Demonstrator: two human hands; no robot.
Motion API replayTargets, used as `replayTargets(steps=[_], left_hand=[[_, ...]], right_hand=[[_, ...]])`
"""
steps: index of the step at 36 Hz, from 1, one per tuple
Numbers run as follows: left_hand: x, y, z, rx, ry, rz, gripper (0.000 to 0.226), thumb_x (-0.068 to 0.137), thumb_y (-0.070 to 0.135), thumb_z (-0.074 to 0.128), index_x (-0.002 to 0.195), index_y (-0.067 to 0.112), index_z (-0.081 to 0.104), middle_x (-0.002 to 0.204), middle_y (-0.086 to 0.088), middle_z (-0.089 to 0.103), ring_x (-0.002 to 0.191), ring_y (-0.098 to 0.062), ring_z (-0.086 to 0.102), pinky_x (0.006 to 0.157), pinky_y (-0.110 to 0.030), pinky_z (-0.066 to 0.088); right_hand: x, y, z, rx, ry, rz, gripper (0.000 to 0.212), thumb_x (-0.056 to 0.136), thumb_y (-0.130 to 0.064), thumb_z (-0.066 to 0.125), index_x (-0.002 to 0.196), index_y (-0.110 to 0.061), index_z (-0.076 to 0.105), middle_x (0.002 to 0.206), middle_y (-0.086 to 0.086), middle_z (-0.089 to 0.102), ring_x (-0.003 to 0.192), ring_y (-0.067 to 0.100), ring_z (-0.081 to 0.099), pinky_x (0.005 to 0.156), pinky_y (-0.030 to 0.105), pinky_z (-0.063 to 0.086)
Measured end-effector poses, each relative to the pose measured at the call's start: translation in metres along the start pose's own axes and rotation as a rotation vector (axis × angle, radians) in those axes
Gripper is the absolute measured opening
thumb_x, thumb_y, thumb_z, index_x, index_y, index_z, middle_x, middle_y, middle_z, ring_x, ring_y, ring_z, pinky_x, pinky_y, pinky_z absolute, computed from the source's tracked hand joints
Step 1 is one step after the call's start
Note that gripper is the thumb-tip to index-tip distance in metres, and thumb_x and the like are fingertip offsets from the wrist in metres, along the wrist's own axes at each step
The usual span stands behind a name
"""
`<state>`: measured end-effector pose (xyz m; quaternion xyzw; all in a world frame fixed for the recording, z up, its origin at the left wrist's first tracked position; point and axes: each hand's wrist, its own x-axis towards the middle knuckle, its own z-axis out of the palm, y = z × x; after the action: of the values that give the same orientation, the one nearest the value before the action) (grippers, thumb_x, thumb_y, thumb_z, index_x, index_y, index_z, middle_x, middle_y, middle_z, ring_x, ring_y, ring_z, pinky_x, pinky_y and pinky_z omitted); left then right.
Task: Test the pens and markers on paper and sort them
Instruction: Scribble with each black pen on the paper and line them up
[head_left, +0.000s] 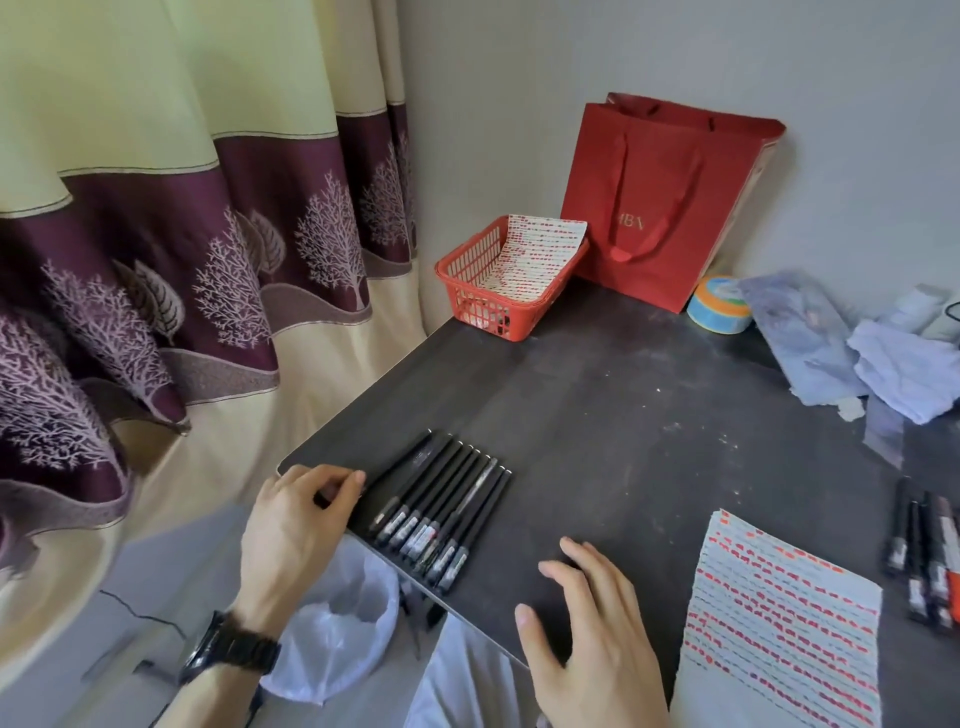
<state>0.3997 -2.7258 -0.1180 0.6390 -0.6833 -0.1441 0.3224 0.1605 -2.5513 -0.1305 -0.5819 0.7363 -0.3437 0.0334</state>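
Several black pens (441, 506) lie side by side in a neat row near the left front corner of the dark table (613, 415). My left hand (296, 525) rests at the table's left edge, fingertips touching the outermost pen of the row. To the right of the row, my right hand (587, 629) lies flat on the table with fingers spread, holding nothing. A sheet of paper (779, 623) covered with red and blue test strokes lies at the front right. More pens (924, 556) lie at the right edge of the table.
A red plastic basket (467, 280) holding another marked sheet stands at the back left, beside a red paper bag (660, 197). A tape roll (719, 304) and crumpled cloths (857, 353) sit at the back right. A plastic-lined bin (337, 623) stands below the table edge. Curtain hangs left.
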Motion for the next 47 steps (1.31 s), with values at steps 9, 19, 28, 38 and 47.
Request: replayTargets(steps=[9, 19, 28, 38, 47], left_hand=[[-0.007, 0.006, 0.002, -0.019, -0.009, -0.003, 0.008, 0.087, 0.048, 0.071, 0.081, 0.042, 0.071, 0.076, 0.018, 0.061, 0.082, -0.017, 0.054, 0.068, -0.033, 0.047], [-0.016, 0.016, 0.005, 0.022, -0.039, 0.048, 0.007, 0.088, 0.047, 0.069, 0.081, 0.044, 0.068, 0.076, 0.019, 0.061, 0.08, -0.017, 0.055, 0.071, -0.035, 0.051], [-0.016, 0.015, 0.008, 0.052, -0.05, 0.057, 0.005, 0.089, 0.045, 0.067, 0.083, 0.045, 0.065, 0.076, 0.022, 0.059, 0.08, -0.013, 0.053, 0.068, -0.033, 0.048], [-0.012, 0.018, 0.007, 0.051, -0.087, 0.031, 0.008, 0.089, 0.045, 0.065, 0.082, 0.046, 0.063, 0.076, 0.02, 0.061, 0.078, -0.013, 0.058, 0.067, -0.034, 0.052], [-0.014, 0.026, 0.001, 0.081, -0.129, -0.01, 0.008, 0.091, 0.049, 0.06, 0.085, 0.045, 0.062, 0.077, 0.018, 0.062, 0.08, -0.014, 0.058, 0.066, -0.033, 0.05]], right_hand=[[0.0, 0.0, 0.0, -0.033, -0.01, -0.007, 0.039, 0.084, -0.047, 0.057, 0.112, -0.023, 0.07, 0.137, -0.004, 0.059, 0.128, 0.021, 0.054, 0.099, 0.029, 0.043], [-0.001, 0.002, 0.001, -0.033, -0.017, -0.009, 0.038, 0.085, -0.048, 0.057, 0.114, -0.026, 0.068, 0.139, -0.008, 0.056, 0.131, 0.018, 0.051, 0.1, 0.03, 0.045], [-0.003, 0.006, 0.003, -0.022, -0.029, -0.009, 0.035, 0.086, -0.048, 0.057, 0.116, -0.03, 0.064, 0.141, -0.012, 0.053, 0.134, 0.014, 0.047, 0.1, 0.025, 0.04], [-0.002, 0.002, -0.001, -0.02, -0.021, -0.001, 0.035, 0.086, -0.048, 0.056, 0.114, -0.029, 0.066, 0.139, -0.012, 0.055, 0.132, 0.013, 0.049, 0.097, 0.029, 0.05], [-0.003, 0.003, -0.002, 0.008, -0.037, -0.001, 0.034, 0.088, -0.048, 0.055, 0.115, -0.03, 0.065, 0.14, -0.012, 0.054, 0.134, 0.013, 0.047, 0.098, 0.027, 0.048]])
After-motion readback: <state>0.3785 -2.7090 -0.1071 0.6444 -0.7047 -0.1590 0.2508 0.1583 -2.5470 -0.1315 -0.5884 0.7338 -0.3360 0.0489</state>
